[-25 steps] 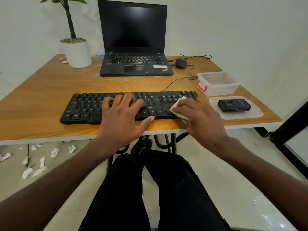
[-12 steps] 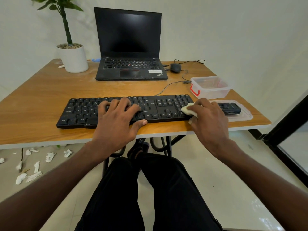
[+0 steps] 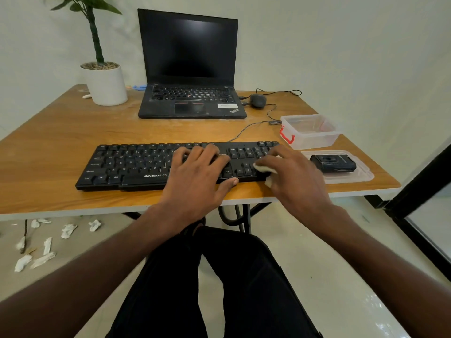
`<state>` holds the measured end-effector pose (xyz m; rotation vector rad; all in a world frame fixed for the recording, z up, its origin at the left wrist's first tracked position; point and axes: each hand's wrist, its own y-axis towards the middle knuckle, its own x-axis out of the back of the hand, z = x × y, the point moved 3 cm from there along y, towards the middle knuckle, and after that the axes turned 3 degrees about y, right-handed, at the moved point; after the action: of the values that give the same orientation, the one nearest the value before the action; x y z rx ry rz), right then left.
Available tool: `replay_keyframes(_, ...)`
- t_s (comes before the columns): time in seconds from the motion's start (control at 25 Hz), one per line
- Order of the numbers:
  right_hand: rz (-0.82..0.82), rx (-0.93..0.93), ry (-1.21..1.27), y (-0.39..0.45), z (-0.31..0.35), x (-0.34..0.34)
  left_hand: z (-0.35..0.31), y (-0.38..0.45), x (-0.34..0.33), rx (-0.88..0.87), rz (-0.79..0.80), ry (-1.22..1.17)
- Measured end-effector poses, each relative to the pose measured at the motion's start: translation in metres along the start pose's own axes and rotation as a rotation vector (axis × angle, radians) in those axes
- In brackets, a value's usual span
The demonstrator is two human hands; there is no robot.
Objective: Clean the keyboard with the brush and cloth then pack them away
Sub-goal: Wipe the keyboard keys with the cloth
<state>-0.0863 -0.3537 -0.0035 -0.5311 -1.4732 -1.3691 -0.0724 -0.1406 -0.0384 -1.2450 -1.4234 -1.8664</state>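
Observation:
A black keyboard lies along the front of the wooden table. My left hand rests flat on its middle keys with the fingers spread. My right hand presses a small white cloth onto the keyboard's right end, over the number pad; most of the cloth is hidden under the palm. A black brush case lies on a clear plastic lid right of the keyboard. A clear plastic box with a red clasp stands open just behind the lid.
A black laptop stands open at the back centre, with a wired mouse to its right. A potted plant stands at the back left. White paper scraps lie on the floor under the table's left side.
My right hand slid the cloth to the right end of the keyboard, then back a little to the left over the number pad. My left hand stayed on the keys.

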Motion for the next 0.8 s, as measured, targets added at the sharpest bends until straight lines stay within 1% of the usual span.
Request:
replay_keyframes(0.08, -0.035, -0.131, -0.083, 0.003, -0.017, 0.004, 0.001, -0.001, -0.003, -0.015, -0.015, -0.026)
replay_keyframes(0.16, -0.022, -0.267, -0.161, 0.004, -0.031, 0.009, 0.003, -0.004, -0.004, -0.012, -0.037, -0.037)
replay_keyframes(0.2, -0.015, -0.293, -0.168, 0.004, -0.032, 0.009, 0.004, -0.005, -0.004, -0.01, -0.043, -0.034)
replay_keyframes(0.24, -0.013, -0.277, -0.151, 0.003, -0.029, 0.009, 0.003, -0.005, -0.004, -0.008, -0.045, -0.03)
replay_keyframes(0.32, 0.001, -0.151, -0.054, 0.001, -0.014, 0.005, 0.001, -0.005, -0.003, -0.004, -0.043, -0.025)
replay_keyframes(0.44, 0.084, -0.004, 0.059, 0.002, -0.004, 0.005, 0.001, -0.005, -0.003, -0.005, -0.045, -0.03)
replay_keyframes(0.56, 0.172, 0.026, 0.094, 0.005, -0.019, 0.01, 0.001, -0.005, -0.003, -0.001, -0.04, -0.043)
replay_keyframes(0.6, 0.171, 0.016, 0.109, 0.004, -0.023, 0.012, 0.002, -0.004, -0.003, 0.002, -0.037, -0.05)
replay_keyframes(0.64, 0.124, -0.015, 0.137, 0.003, -0.027, 0.015, 0.002, -0.004, -0.003, 0.006, -0.034, -0.064)
replay_keyframes(0.72, -0.071, -0.123, 0.197, 0.002, -0.034, 0.024, 0.004, -0.003, -0.004, 0.014, -0.026, -0.096)
replay_keyframes(0.76, -0.148, -0.15, 0.203, 0.001, -0.034, 0.026, 0.004, -0.003, -0.004, 0.014, -0.028, -0.104)
replay_keyframes(0.8, -0.176, -0.134, 0.196, 0.001, -0.031, 0.026, 0.005, -0.004, -0.004, 0.012, -0.033, -0.106)
